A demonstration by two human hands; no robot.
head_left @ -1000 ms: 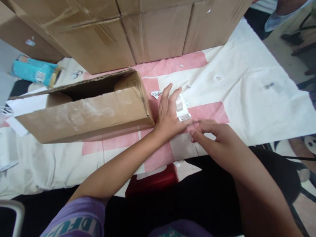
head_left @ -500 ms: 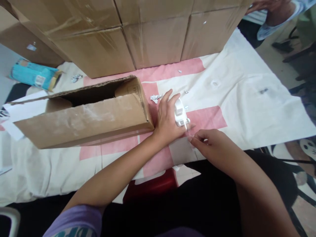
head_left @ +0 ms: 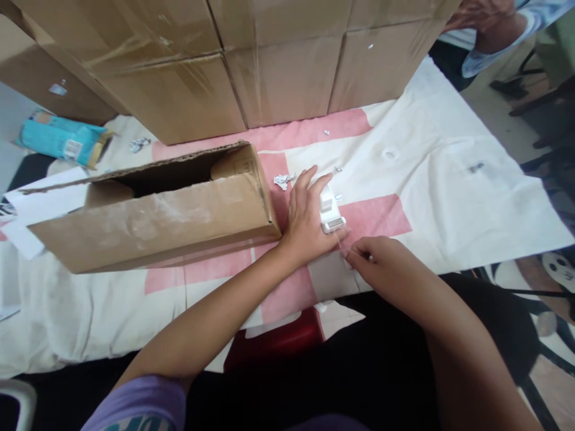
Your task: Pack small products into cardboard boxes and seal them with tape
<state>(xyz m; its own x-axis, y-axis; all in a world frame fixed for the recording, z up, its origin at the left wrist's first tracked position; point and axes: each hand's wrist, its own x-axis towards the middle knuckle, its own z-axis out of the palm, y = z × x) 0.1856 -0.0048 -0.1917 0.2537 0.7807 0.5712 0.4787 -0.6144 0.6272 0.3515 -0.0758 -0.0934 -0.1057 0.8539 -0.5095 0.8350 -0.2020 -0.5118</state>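
A white tape dispenser (head_left: 333, 222) rests on the cloth-covered table in the head view, its cutting edge toward me. My left hand (head_left: 308, 215) is closed around its left side, thumb near the front, and partly hides it. Just in front of the dispenser, my right hand (head_left: 372, 254) pinches a thin strip of clear tape (head_left: 339, 240). The strip is faint, and I cannot tell whether it is still joined to the roll. To the left of my left hand stands an open-topped cardboard box (head_left: 179, 215).
Taped cardboard cartons (head_left: 287, 78) are stacked at the back. A blue packet (head_left: 60, 137) and white papers (head_left: 54, 197) lie at left. Crumpled scraps (head_left: 282, 181) dot the cloth (head_left: 440, 179). A red stool (head_left: 278, 341) is below the table edge. Another person's hand (head_left: 487, 18) shows at upper right.
The tape strip at the dispenser's front looks thinner and lower than before. My right hand has barely shifted, and my left hand stays on the dispenser.
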